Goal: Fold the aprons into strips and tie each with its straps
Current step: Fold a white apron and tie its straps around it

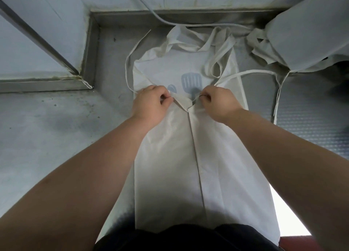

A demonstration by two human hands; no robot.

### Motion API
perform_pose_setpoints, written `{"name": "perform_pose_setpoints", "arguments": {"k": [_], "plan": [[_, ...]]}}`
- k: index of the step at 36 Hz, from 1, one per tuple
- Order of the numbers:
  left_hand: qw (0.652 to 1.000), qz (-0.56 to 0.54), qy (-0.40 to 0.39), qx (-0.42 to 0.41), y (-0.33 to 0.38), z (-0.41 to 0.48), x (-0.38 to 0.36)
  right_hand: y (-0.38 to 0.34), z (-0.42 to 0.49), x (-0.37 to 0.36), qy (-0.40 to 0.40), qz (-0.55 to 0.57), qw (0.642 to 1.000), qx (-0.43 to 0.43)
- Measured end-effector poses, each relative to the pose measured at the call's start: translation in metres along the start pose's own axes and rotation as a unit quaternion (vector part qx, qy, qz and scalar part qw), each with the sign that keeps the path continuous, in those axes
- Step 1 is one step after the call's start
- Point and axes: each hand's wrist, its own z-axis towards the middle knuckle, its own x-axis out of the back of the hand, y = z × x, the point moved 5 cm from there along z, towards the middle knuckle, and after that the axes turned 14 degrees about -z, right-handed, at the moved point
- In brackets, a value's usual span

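Apron [170,156] lies flat on the surface [56,128], flaps meeting below the spatula print [191,82]; left hand [149,103] and right hand [219,103] each pinch a flap corner there, apparently squaring the strip.

I see a cream apron [166,156] printed with pale blue utensils [191,82]. The counter [56,128] is dull, stained grey, and the mat [311,114] at right is ribbed blue-grey.

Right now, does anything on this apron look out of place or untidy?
Only the straps. The right waist strap trails far out sideways toward the other cloth pile, and the neck strap lies twisted on the apron. The folded sides meet neatly where the left hand and right hand pinch them.
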Motion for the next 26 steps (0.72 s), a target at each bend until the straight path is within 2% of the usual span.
{"name": "perform_pose_setpoints", "arguments": {"k": [4, 8, 12, 19, 26], "plan": [[0.999, -0.027, 0.013, 0.012, 0.009, 0.009, -0.003, 0.003, -0.002, 0.008, 0.028, 0.068, 0.997, -0.020], [0.996, -0.063, 0.030, 0.049, 0.015, 0.017, -0.007, 0.003, -0.001, 0.009, -0.001, 0.015, 1.000, 0.007], [0.998, -0.035, 0.012, 0.059, 0.015, 0.025, -0.012, 0.005, -0.001, 0.007, -0.023, -0.022, 0.999, 0.010], [0.999, 0.022, 0.010, 0.036, 0.010, 0.029, -0.014, 0.006, 0.010, 0.005, -0.036, -0.059, 0.998, -0.002], [0.998, 0.034, 0.035, -0.036, 0.005, 0.008, 0.001, 0.008, 0.003, 0.008, 0.031, -0.038, 0.999, 0.000]]}}
